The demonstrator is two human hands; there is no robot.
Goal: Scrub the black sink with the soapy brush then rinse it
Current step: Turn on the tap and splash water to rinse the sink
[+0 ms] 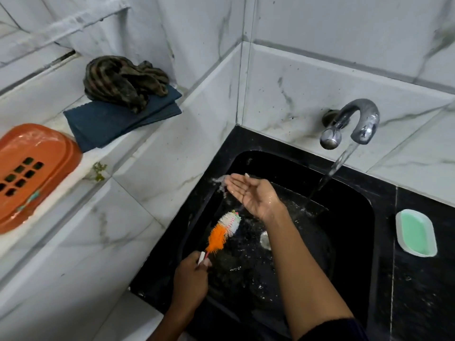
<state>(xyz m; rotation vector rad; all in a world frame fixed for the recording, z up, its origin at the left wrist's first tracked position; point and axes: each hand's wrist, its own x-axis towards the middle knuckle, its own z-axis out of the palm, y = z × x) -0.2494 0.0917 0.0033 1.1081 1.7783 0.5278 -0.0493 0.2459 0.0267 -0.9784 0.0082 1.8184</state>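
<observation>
The black sink fills the lower middle, wet and flecked with foam. My left hand grips the handle of a brush with orange and white bristles, held over the sink's left side. My right hand is wet, palm up with straight fingers, over the sink's far left part, and water flies off its fingertips. A chrome tap on the wall runs a stream of water into the basin, to the right of my right hand.
A white dish with green soap sits on the black counter at the right. On the marble ledge at the left lie a dark striped cloth on a folded blue cloth, and an orange plastic lid.
</observation>
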